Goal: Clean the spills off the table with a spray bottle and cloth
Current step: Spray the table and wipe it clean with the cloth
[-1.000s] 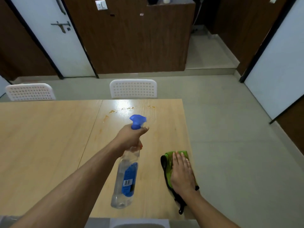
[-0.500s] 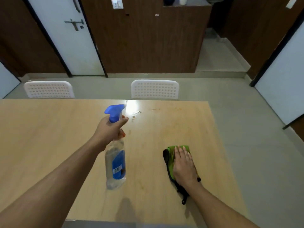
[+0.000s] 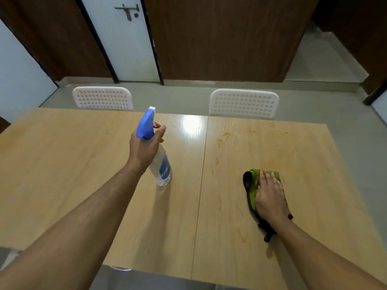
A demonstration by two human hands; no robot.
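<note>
Centrally, the left hand (image 3: 146, 146) gripped the neck of a clear bottle (image 3: 162, 167), fingers curled round it below the blue trigger head (image 3: 146, 124), the bottle tilted above the table (image 3: 62, 164). At lower right of the frame, the right hand (image 3: 269, 195) lay flat, fingers straight, pressing on a green cloth (image 3: 253, 185) that rested on the tabletop. Orange spills (image 3: 222, 139) marked the wood above the cloth. Two white chairs (image 3: 244, 103) stood at the table's far edge.

The glossy pale wood-grain table (image 3: 83, 164) is glaring at upper centre; the clear plastic blue-capped spray bottle (image 3: 161, 164) is gleaming; the green cloth (image 3: 254, 185) is looking soft and matt.
</note>
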